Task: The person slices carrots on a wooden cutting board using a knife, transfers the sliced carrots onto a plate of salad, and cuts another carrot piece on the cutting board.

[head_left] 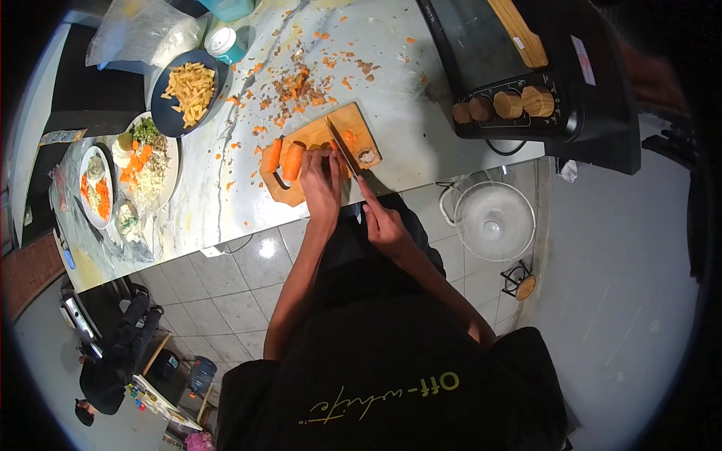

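A wooden cutting board (356,119) lies near the counter's front edge. On it, my left hand (321,184) presses down with bent fingers on a carrot, mostly hidden beneath them. My right hand (387,225) grips a kitchen knife (340,144), its blade slanting across the board just right of my left fingers. Two peeled carrot pieces (292,161) lie left of that hand, one beside the other. Small cut carrot bits (350,137) sit to the right of the blade, near a pale round piece (367,156).
Orange and brown peelings (297,86) are scattered behind the board. To the left stand a dark bowl of cut fries (189,94), a can (224,45), a plate of chopped vegetables (169,169) and a smaller oval plate (96,188). A black oven (511,75) stands right. Another person (113,376) is lower left.
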